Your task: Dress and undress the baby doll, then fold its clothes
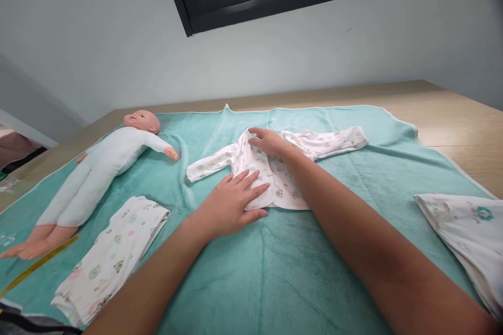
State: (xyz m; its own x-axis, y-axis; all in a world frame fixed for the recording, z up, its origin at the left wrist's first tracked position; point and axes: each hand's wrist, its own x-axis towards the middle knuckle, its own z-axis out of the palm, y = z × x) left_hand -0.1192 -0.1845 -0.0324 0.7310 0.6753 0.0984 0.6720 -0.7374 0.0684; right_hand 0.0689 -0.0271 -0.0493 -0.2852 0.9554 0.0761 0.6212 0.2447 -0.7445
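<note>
A white long-sleeved baby shirt [286,183] with small animal prints lies front up on a turquoise blanket [251,272], its sleeves spread to both sides. My left hand [231,199] rests flat on the lower front of the shirt, fingers spread. At the collar is my right hand [271,142], thumb and fingertips closed on the fabric at the neck edge. My right forearm crosses over part of the shirt's right half and hides it.
On the left lies a baby doll [106,167] in a white bodysuit. Folded printed baby pants [118,256] lie nearer, beside a yellow tape measure [39,267]. Another folded white garment [467,235] is at the right. Behind the wooden table [463,120] stand a wall and a dark-framed window [251,5].
</note>
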